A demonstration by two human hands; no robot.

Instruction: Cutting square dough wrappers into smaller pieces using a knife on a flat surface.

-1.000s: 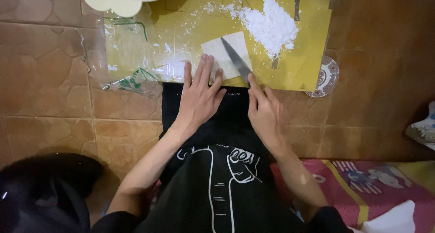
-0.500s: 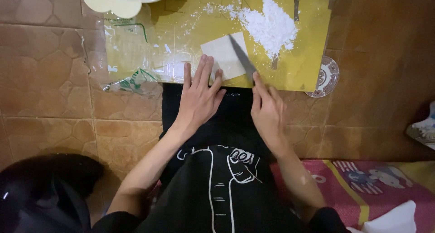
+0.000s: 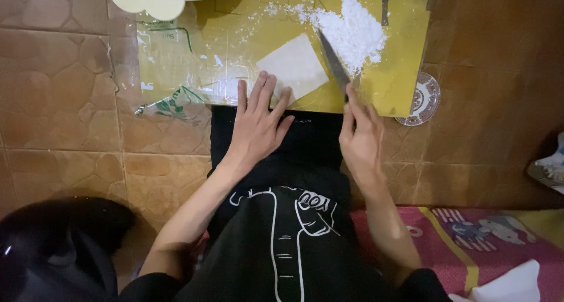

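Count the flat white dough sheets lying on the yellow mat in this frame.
1. The white dough sheet lies on the yellow mat, its near edge under the left hand fingertips, left of the knife held by the right hand. The flour pile may hide more.

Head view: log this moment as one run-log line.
left hand: flat, fingertips on white dough sheet | right hand: grips knife, blade beside sheet | surface: yellow mat | nearby: flour pile
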